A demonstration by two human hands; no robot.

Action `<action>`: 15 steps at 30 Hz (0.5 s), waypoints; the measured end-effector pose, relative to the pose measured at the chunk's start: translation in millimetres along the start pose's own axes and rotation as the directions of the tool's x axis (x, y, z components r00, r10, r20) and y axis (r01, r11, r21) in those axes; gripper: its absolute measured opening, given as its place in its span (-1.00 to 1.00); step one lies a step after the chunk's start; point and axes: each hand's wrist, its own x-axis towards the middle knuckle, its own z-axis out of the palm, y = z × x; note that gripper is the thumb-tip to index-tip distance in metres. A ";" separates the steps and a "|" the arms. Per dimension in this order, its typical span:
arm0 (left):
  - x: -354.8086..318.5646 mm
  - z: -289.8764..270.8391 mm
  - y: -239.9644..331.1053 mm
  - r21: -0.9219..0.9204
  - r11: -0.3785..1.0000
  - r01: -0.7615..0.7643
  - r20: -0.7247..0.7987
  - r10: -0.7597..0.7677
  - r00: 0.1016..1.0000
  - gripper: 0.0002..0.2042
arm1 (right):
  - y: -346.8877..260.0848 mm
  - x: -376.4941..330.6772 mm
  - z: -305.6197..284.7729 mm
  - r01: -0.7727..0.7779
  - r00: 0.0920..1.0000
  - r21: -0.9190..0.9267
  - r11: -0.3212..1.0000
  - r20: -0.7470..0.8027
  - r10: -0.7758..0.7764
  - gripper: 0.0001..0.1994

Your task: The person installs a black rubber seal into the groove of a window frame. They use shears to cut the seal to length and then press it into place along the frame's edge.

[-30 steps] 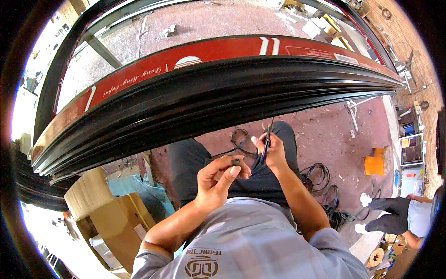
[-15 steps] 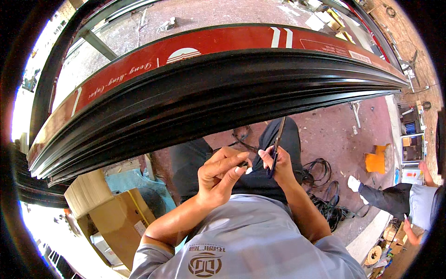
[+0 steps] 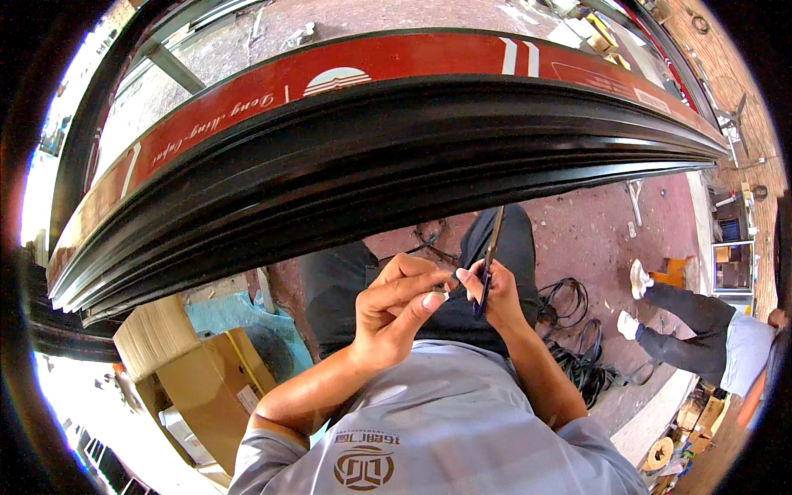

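Note:
My left hand (image 3: 394, 307) is closed in a pinch, thumb against fingers, on a small dark and whitish piece (image 3: 444, 290) too small to name. Close by on its right, my right hand (image 3: 500, 299) grips a pair of scissors (image 3: 496, 234) with dark handles, the long blades pointing away from me. The right thumb and fingertips come near the left fingertips; whether a thin strip runs between them I cannot tell. Both hands are above my lap. Beyond them a long black profile (image 3: 330, 169) with a red printed film (image 3: 429, 59) stretches across the view.
On the floor at the right lie tangled black strips (image 3: 582, 363). An open cardboard box (image 3: 210, 375) stands at my left beside blue plastic sheeting (image 3: 239, 322). Another person (image 3: 697, 342) is at the far right, near an orange stool (image 3: 672, 272).
My left hand has shifted slightly right and its fingers have closed more over the small piece. The right hand with the scissors has hardly moved. The other person at the right has changed stride.

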 end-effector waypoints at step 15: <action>-3.3 3.1 -2.2 -0.500 0.809 0.309 -0.216 -0.462 0.860 -0.85 | -3.5 -6.5 1.6 -0.008 1.000 0.022 1.000 0.015 0.007 -0.71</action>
